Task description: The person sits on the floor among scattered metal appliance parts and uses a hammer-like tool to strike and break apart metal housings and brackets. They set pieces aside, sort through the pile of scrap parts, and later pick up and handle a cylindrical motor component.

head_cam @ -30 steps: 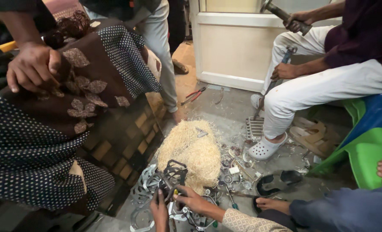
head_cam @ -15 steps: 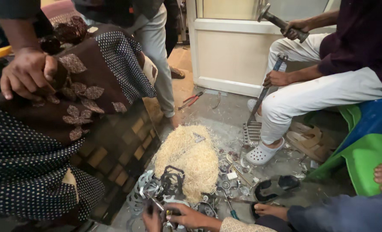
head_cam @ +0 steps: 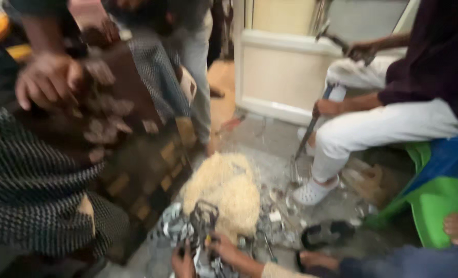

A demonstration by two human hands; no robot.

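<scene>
From our head camera the whole scene is smeared by motion blur, and only one of our hands shows, the left hand (head_cam: pixel 48 82) at the upper left, its arm cut off by the top edge; our right hand is nowhere in the frame. We see that hand with its fingers curled downward, half closed, resting on the dark brown flower-patterned cloth (head_cam: pixel 110 108) draped over our lap, though we cannot tell whether it grips the cloth. That cloth lies directly under and just right of the hand, beside the black white-dotted fabric (head_cam: pixel 33 190) lower left.
</scene>
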